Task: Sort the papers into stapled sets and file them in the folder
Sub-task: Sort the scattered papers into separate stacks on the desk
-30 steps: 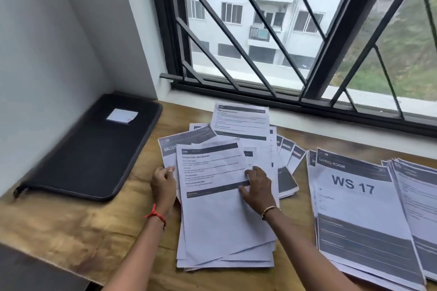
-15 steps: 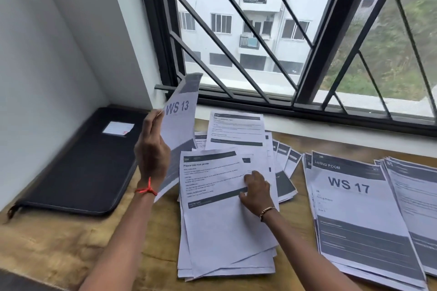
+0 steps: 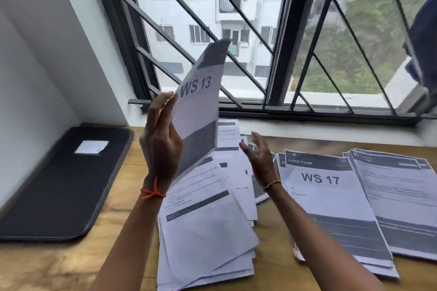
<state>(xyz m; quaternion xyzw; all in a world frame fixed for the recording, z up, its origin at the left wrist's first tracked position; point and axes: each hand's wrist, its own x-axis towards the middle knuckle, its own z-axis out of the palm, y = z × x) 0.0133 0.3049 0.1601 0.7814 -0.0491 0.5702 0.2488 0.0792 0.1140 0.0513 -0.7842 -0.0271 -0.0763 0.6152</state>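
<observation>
My left hand [image 3: 163, 139] pinches the WS 13 sheet [image 3: 201, 106] upright, likely to read its title; my right hand [image 3: 257, 156], fingers spread, hovers empty over the loose pile [image 3: 205, 231].

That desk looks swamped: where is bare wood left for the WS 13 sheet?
Bare table shows near-left, in front of the black folder, and in a narrow gap between the middle pile and the WS 17 stack. The right side is crowded with overlapping stacks.
</observation>
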